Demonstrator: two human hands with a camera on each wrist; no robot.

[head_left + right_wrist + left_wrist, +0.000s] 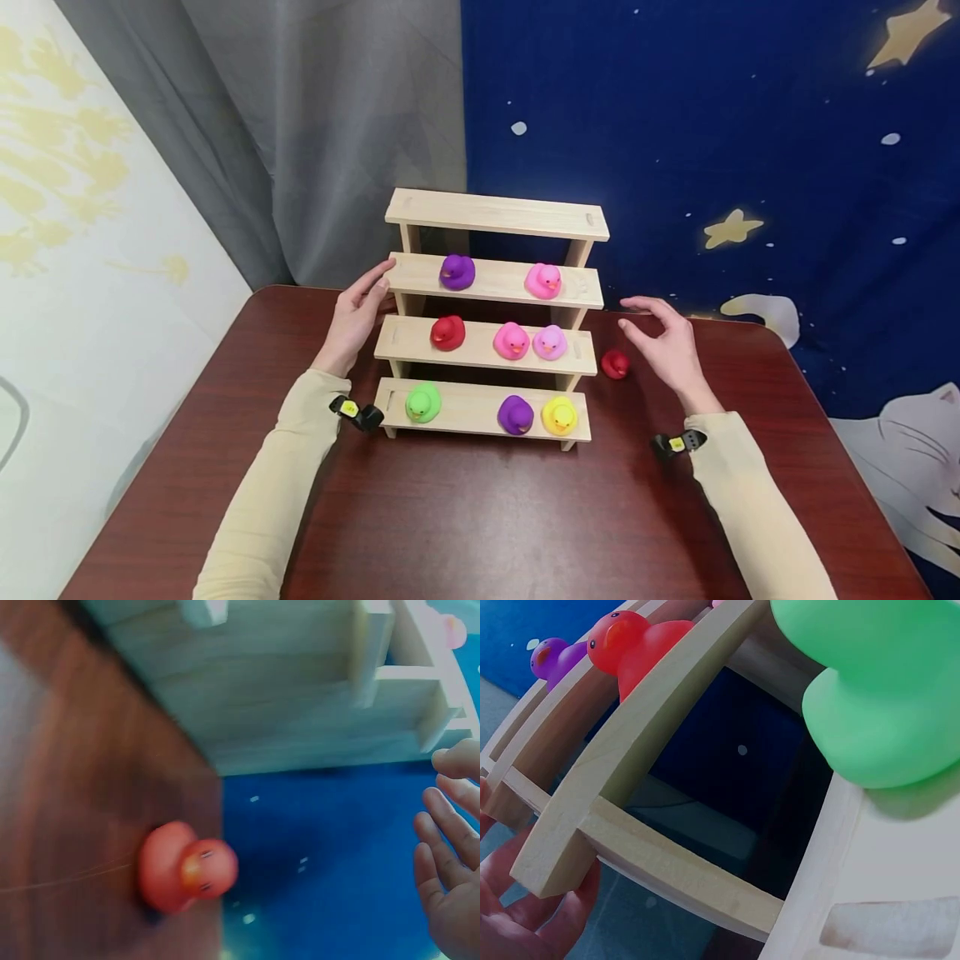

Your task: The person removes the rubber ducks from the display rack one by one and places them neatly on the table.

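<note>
A four-tier wooden step shelf (pixel 491 212) carries rubber ducks. My left hand (pixel 351 325) is at its left side, fingertips at the end of the second tier from the top; in the left wrist view its fingers (pixel 570 919) lie against a plank end. My right hand (pixel 667 350) hovers right of the shelf, thumb and fingers apart, nothing between them. Just left of it, a red duck (pixel 615 364) sits on the table beside the shelf; the right wrist view shows this duck (pixel 176 866) near the table edge, apart from the hand.
Purple (pixel 457 272) and pink (pixel 543 282) ducks stand on the second tier. Below are a red duck (pixel 447 332) and two pinkish ones (pixel 512 341). The bottom tier bears green (pixel 423 402), purple (pixel 516 415) and yellow (pixel 560 416) ducks. Curtains (pixel 360 125) hang behind the table (pixel 480 517).
</note>
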